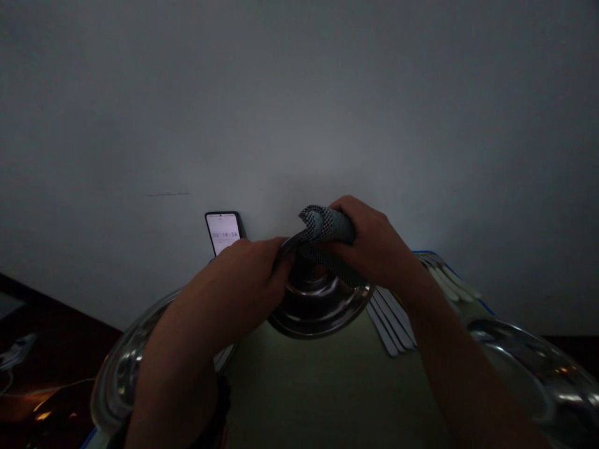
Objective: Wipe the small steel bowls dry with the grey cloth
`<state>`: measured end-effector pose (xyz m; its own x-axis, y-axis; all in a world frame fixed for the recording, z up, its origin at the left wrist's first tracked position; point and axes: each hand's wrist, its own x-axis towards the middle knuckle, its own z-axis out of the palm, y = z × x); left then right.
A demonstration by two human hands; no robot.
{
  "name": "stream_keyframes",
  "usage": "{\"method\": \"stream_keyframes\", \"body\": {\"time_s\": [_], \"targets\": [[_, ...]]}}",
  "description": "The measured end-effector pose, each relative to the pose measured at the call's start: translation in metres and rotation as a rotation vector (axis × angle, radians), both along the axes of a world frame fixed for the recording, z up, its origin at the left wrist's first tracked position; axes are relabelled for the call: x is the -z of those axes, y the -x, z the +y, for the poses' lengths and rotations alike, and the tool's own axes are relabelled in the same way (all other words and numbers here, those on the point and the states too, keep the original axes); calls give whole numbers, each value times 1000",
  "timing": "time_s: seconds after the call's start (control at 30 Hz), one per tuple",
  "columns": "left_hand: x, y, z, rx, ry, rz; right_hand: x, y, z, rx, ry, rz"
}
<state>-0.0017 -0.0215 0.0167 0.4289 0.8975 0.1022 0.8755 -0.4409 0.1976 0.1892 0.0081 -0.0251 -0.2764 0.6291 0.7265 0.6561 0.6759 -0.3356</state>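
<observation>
Above a shiny metal bowl (311,315), my left hand (243,280) is closed on a slim piece of metal cutlery (292,244); its exact kind is hidden by the fingers and the cloth. My right hand (374,240) grips a dark checkered cloth (330,223), which is folded around the other end of the cutlery. A loose part of the cloth hangs down over the bowl. Flat silver cutlery handles (390,324) lie side by side to the right of the bowl, partly under my right forearm.
Behind my left hand a phone (223,231) with a lit timer leans on the pale wall (299,125). Large metal bowls stand on the green tabletop (304,393), one at left (124,362) and one at right (556,374). Pale-handled cutlery (452,280) lies at the back right.
</observation>
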Motion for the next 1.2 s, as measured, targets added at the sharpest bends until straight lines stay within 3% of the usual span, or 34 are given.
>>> {"method": "stream_keyframes", "body": {"time_s": [1.2], "targets": [[2,2,1,-1,30,4,3,2,1,13,38,-30]]}}
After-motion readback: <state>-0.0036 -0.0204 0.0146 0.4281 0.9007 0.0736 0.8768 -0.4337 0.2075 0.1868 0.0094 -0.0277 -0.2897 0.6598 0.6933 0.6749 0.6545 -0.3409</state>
